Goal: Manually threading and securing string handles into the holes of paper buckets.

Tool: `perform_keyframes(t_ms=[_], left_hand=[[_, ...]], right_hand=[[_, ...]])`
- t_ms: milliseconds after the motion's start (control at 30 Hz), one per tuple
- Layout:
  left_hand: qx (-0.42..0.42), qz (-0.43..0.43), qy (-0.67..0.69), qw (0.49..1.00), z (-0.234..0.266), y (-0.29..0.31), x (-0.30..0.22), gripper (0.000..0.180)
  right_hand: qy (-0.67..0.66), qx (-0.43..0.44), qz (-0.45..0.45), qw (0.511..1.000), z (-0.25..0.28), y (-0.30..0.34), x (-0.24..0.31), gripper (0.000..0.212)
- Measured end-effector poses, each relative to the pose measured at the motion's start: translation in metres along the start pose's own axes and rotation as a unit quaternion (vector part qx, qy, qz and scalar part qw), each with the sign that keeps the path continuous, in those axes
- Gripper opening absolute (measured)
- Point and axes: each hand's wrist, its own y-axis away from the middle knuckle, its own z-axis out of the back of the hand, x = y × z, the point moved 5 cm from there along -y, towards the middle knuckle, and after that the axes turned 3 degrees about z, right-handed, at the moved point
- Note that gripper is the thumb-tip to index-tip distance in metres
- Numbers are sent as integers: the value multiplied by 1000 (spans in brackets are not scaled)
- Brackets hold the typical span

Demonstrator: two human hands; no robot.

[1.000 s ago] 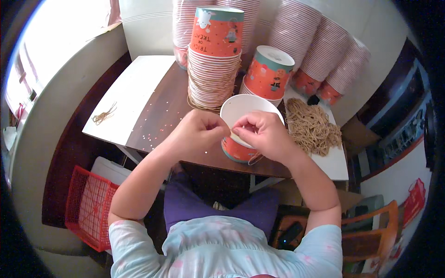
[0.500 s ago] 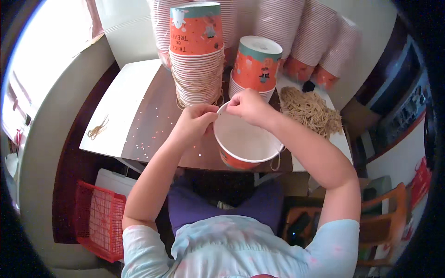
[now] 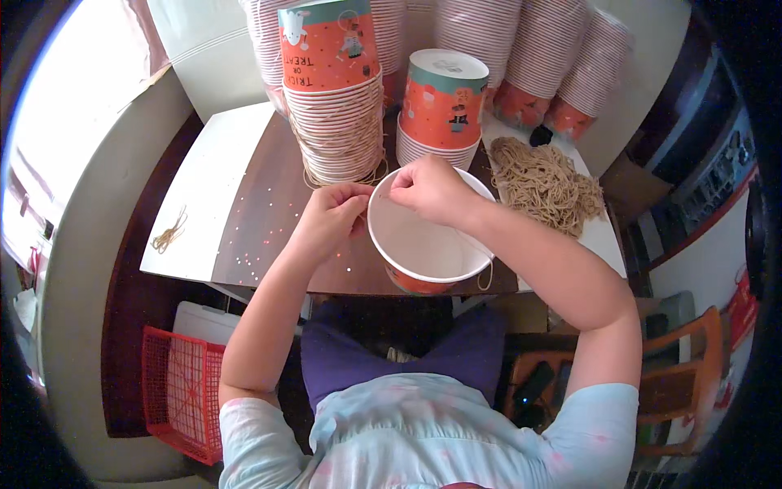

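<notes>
A white-lined paper bucket [image 3: 423,248] with an orange printed outside is tilted toward me at the table's front edge. My left hand [image 3: 332,213] grips its left rim, thumb and fingers closed at the edge. Inside that same rim, my right hand [image 3: 428,191] pinches what looks like the end of a thin cord; the fingers hide most of it. A loop of beige cord [image 3: 486,277] hangs outside the bucket's right rim, and a faint strand runs inside from there toward my right hand.
Behind the bucket stand a tall upside-down bucket stack [image 3: 334,122] draped with cords and a shorter stack [image 3: 444,102]. A pile of beige cords [image 3: 546,186] lies at right, a small cord bundle [image 3: 169,232] at left. Wrapped stacks [image 3: 542,49] line the back. A red basket [image 3: 183,391] stands lower left.
My right hand has moved from the top of the rim slightly down into the bucket. The bucket and my left hand have shifted slightly left in view.
</notes>
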Motion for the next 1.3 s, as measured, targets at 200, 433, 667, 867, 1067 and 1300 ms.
perform_keyframes(t_ms=[200,433,667,867,1067,1300], left_hand=[[-5,-22,-3,1000,-4,-2,-3,20],[15,-27,-26,999,-2,-6,-3,20],[0,-23,-205,978,3,10,-11,18],[-103,-51,-108,987,4,34,-13,18],[-103,-166,-62,979,-10,59,-30,21],[60,4,112,992,-39,83,-27,27]], right_hand=[[-86,3,-34,996,-2,0,-6,15],[-151,21,-50,987,-8,-1,-6,12],[-219,85,-81,969,-17,8,0,10],[-133,57,-25,989,-2,19,13,11],[-194,13,43,980,18,49,38,14],[-95,-90,224,966,25,94,67,6]])
